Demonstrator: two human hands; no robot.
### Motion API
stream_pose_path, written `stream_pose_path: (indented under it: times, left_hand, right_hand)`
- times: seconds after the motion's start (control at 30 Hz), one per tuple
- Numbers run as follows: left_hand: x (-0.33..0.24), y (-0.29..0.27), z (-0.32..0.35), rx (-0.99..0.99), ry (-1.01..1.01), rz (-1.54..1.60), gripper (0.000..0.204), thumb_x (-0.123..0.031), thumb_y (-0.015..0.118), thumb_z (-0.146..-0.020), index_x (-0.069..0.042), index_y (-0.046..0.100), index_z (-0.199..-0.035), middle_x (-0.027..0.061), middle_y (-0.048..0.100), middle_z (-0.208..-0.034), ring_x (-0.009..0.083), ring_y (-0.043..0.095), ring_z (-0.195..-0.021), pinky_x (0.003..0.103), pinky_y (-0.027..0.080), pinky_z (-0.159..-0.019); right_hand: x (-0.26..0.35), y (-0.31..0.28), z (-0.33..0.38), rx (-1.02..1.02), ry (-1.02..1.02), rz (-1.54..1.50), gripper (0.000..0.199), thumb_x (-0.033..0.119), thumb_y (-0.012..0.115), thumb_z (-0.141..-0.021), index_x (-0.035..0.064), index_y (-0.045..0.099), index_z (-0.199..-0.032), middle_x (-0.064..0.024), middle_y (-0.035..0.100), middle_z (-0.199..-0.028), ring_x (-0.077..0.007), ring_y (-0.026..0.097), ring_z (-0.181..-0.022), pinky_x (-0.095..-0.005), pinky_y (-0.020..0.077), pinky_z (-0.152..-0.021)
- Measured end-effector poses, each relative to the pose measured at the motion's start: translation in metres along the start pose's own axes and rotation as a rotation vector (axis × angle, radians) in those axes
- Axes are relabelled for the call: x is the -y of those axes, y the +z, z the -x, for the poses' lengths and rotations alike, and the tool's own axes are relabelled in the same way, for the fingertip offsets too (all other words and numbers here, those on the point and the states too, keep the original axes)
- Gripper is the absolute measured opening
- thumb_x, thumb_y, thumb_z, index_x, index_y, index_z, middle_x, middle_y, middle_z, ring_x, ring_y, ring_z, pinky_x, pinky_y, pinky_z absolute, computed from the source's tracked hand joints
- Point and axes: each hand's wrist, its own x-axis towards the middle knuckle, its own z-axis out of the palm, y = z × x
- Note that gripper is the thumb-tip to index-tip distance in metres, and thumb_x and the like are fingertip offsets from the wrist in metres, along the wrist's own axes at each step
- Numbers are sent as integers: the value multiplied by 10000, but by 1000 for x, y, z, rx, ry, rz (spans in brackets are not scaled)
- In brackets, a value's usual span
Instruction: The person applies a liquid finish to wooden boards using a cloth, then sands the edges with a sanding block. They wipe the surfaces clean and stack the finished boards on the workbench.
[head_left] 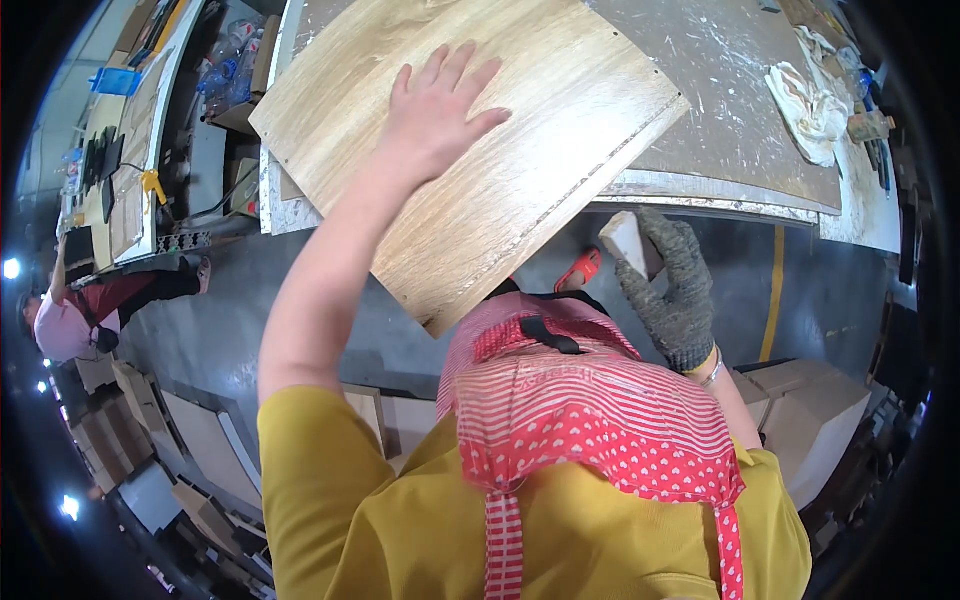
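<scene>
A light wood-grain panel lies askew on the workbench, its near corner jutting past the bench edge toward my body. Small dark holes show near some corners, and a broken line of chipped or rough marks runs along its right-hand side. Bare and spread out, my left hand rests flat on the panel's upper surface. My right hand, in a dark grey knit glove, grips a pale, wedge-like block just off the panel's right edge. The block's exact kind cannot be made out, and the glove hides part of it.
The scuffed workbench carries a crumpled white cloth and a small jar at the right. Cardboard boxes stand behind me on the right. Another person is at a bench on the far left.
</scene>
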Motion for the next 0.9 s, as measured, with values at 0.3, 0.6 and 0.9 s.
stream_pose_path:
  times: [0.3,0.6,0.9]
  left_hand:
    - [4,17,0,-113,17,49,615,-575,443,-923,-235,419,-1434,117,327,-1519,312,274,-1412,548,183,-1132]
    - [5,21,-1,-175,25,63,615,-569,461,-913,-225,443,-1423,118,355,-1504,311,282,-1410,537,181,-1137]
    - [2,18,-1,-149,9,71,601,-544,481,-912,-217,452,-1416,119,346,-1512,311,278,-1412,521,179,-1141]
  right_hand:
    - [29,21,11,199,87,110,563,249,744,-766,73,573,-1272,-186,594,-1071,-344,597,-942,-409,492,-815]
    - [46,44,14,309,-43,134,537,291,718,-789,40,581,-1243,-195,590,-1060,-354,576,-970,-441,466,-842]
    - [45,38,18,92,91,98,509,281,721,-774,43,604,-1208,-172,599,-1038,-341,588,-924,-439,477,-825]
